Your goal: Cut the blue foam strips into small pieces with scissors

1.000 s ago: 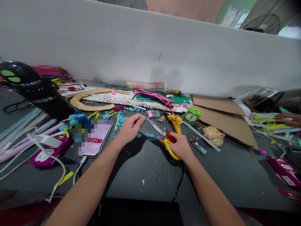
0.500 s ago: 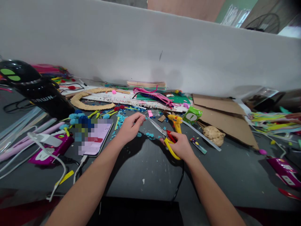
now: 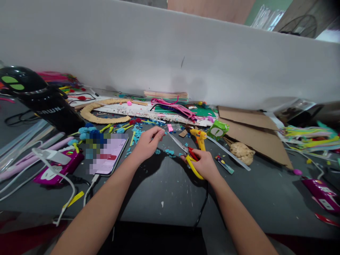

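My right hand (image 3: pixel 202 163) is wrapped round the yellow and red handles of a pair of scissors (image 3: pixel 178 143), whose blades point up and left. Close to the blade tips, my left hand (image 3: pixel 151 142) is closed in a pinch; what sits between its fingertips is too small to make out. Small blue scraps (image 3: pixel 170 153) lie on the dark desk below and between the hands. Just beyond my right hand is a yellow glue gun (image 3: pixel 199 137).
A phone (image 3: pixel 114 156) on a cable and a black bottle (image 3: pixel 50 106) stand at left. A green box (image 3: pixel 217 130), a beige lump (image 3: pixel 242 153) and cardboard (image 3: pixel 255 134) lie at right. Behind are a ring-shaped cardboard piece (image 3: pixel 87 114) and pink pipe cleaners (image 3: pixel 177 106).
Both hands and the scissors hold almost the same pose. The whole view has shifted very slightly.
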Motion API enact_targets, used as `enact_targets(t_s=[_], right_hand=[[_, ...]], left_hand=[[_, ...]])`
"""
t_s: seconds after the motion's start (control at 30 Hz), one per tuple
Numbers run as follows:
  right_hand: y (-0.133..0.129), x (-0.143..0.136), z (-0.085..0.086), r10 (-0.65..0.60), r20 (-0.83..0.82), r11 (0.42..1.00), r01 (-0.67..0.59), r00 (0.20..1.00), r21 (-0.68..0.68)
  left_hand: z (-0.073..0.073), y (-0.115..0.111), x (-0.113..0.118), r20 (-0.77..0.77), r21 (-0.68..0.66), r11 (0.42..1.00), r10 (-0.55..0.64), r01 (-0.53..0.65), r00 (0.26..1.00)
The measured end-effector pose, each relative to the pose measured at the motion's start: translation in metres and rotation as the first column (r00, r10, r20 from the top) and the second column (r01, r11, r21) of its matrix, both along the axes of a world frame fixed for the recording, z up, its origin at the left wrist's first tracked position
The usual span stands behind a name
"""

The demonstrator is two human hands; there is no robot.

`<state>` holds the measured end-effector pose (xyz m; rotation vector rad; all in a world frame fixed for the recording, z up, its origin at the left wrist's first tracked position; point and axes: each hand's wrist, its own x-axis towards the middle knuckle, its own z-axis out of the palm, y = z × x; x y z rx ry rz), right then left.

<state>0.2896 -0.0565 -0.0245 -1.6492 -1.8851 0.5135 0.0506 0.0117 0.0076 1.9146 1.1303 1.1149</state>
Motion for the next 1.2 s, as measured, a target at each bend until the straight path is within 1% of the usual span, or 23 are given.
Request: enact_targets(t_s=[0.17,0.3,0.47,0.67,0.93,1.1,1.2], right_hand=[[-0.0007,-0.0011,-0.0015,-0.008,-0.055,1.0,0.008,0.998,0.006],[-0.001,-0.0006,-0.0026,-0.025,-0.052,1.0,0.025,0.998,0.011],[-0.0008,0.0009,-0.004,-0.007,-0.032,1.0,0.007,0.999,0.001],[0.0005,0.0014,-0.0049,-0.015,-0.005,1.0,0.015,1.0,-0.003],[0.0,0.0001,-0.001,-0.005,0.021,1.0,0.006,1.0,-0.029],[0.0002,0.0006,-0.0021,0.005,0.025,1.0,-0.004,1.0,-0.013],[0.0002,0.0005,-0.003,-0.01,0.005,1.0,0.01,1.0,0.0]], left_hand=[[-0.0011,-0.0011,0.0012,0.02,-0.013,0.999,0.031,-0.031,0.999],[-0.0025,-0.0017,0.0019,-0.002,-0.031,0.998,0.052,-0.052,0.999],[0.0,-0.0024,0.002,-0.036,-0.011,0.999,0.036,-0.036,0.999],[0.0018,-0.0018,0.0017,-0.033,0.019,1.0,0.023,-0.023,0.999],[0.0024,-0.0018,0.0006,-0.053,0.031,1.0,0.001,0.0,0.999],[0.0038,-0.0028,0.0012,-0.061,0.026,1.0,0.006,-0.004,0.998],[0.0031,-0.0033,0.0011,-0.055,0.024,1.0,0.006,-0.005,0.998]])
